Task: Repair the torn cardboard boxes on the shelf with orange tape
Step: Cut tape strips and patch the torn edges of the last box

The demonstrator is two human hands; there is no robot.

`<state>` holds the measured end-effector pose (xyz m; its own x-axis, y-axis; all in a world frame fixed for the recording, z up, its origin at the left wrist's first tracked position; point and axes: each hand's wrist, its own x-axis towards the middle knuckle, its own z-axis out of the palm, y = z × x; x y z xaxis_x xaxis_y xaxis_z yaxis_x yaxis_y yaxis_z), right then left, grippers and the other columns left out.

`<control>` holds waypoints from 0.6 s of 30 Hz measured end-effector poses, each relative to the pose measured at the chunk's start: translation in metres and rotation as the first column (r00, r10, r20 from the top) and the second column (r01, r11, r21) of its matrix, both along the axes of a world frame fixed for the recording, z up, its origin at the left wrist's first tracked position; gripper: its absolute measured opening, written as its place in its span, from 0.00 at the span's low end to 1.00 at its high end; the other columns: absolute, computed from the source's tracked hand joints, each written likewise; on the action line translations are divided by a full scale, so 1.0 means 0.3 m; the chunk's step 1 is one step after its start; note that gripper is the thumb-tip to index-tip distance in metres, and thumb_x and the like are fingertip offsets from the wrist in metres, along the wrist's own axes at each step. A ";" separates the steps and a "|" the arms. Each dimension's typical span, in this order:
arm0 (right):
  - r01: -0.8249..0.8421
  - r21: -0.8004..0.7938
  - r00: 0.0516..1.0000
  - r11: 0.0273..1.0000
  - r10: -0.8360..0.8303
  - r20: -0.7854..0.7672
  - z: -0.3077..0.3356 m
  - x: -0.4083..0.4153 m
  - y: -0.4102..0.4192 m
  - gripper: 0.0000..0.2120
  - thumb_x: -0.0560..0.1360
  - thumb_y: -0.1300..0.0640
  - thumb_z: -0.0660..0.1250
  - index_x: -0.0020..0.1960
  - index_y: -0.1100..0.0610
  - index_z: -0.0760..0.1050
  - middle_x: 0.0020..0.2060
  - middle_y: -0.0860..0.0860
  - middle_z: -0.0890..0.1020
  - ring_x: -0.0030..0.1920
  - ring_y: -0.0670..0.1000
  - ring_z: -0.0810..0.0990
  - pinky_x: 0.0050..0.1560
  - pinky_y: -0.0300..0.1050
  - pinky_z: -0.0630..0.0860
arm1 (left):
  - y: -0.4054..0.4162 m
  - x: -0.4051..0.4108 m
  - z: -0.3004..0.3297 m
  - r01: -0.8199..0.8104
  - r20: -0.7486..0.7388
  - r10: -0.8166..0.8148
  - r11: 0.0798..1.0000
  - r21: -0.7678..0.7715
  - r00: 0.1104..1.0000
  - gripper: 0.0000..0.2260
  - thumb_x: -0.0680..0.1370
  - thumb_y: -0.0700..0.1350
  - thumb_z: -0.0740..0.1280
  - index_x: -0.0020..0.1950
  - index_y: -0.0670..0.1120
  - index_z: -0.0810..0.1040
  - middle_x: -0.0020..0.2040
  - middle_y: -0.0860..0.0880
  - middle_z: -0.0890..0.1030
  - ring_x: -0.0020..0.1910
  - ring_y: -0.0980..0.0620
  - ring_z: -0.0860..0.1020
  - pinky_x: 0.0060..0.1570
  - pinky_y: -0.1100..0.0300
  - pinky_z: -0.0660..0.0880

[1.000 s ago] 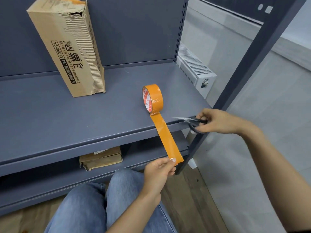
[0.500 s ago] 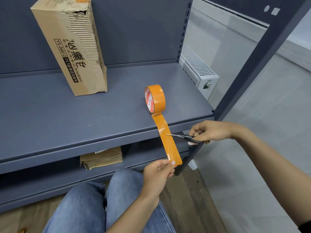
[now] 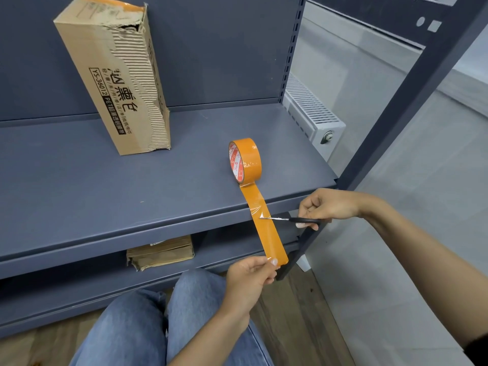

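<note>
Below the shelf (image 3: pixel 148 204) edge, left hand (image 3: pixel 249 276) pinches tape strip (image 3: pixel 266 233); right hand (image 3: pixel 326 207) grips scissors (image 3: pixel 287 219).

Printed in black down the front face of the upright torn cardboard box (image 3: pixel 111 83) on the shelf: the code "YS-36012", then "PET" followed by Chinese characters in white on a black band, with three larger Chinese characters alongside (a further row of small characters there, too fine to make out). On the red-and-white core label of the orange tape roll (image 3: pixel 245 161): small print, not legible. Nothing readable on the flattened cardboard (image 3: pixel 161 252) on the lower shelf, though with a pale label at its top edge.
</note>
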<state>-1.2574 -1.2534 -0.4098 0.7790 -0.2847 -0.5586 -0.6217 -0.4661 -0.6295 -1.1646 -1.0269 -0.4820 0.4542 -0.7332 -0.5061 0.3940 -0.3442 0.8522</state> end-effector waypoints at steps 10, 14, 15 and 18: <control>-0.047 0.007 0.998 0.999 0.047 -0.047 -0.014 -0.011 0.027 0.15 0.70 0.49 0.75 0.48 0.61 0.83 0.30 0.48 0.81 0.36 0.53 0.71 0.38 0.43 0.66 | 0.044 0.003 0.000 0.062 -0.041 -0.061 0.998 0.033 0.997 0.02 0.76 0.40 0.71 0.45 0.43 0.83 0.40 0.49 0.85 0.37 0.58 0.80 0.43 0.67 0.78; -0.019 0.013 1.000 1.000 0.019 -0.025 -0.018 -0.033 0.034 0.24 0.64 0.41 0.70 0.48 0.60 0.82 0.33 0.50 0.82 0.38 0.52 0.74 0.46 0.45 0.71 | 0.049 0.027 0.013 0.056 -0.001 -0.056 0.998 0.027 0.998 0.02 0.76 0.40 0.70 0.45 0.43 0.82 0.36 0.51 0.84 0.37 0.58 0.80 0.42 0.68 0.78; -0.013 0.018 1.000 1.000 0.013 -0.019 -0.016 -0.040 0.032 0.20 0.66 0.44 0.70 0.48 0.60 0.82 0.33 0.51 0.82 0.38 0.51 0.75 0.48 0.46 0.72 | 0.048 0.034 0.019 0.057 0.007 -0.057 0.998 0.023 0.998 0.02 0.76 0.40 0.70 0.46 0.42 0.82 0.36 0.51 0.83 0.36 0.58 0.80 0.42 0.68 0.78; -0.002 0.014 1.000 1.000 0.002 -0.017 -0.012 -0.063 0.029 0.06 0.75 0.57 0.69 0.48 0.60 0.81 0.33 0.49 0.82 0.36 0.46 0.77 0.49 0.42 0.73 | 0.047 0.055 0.035 0.045 0.038 -0.046 0.999 0.016 0.998 0.03 0.76 0.40 0.70 0.47 0.41 0.82 0.37 0.49 0.83 0.36 0.58 0.79 0.42 0.67 0.78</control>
<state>-1.2764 -1.2446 -0.4136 0.7699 -0.2754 -0.5757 -0.6315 -0.4589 -0.6250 -1.1483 -1.0128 -0.4716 0.4395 -0.7462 -0.5000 0.3451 -0.3737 0.8610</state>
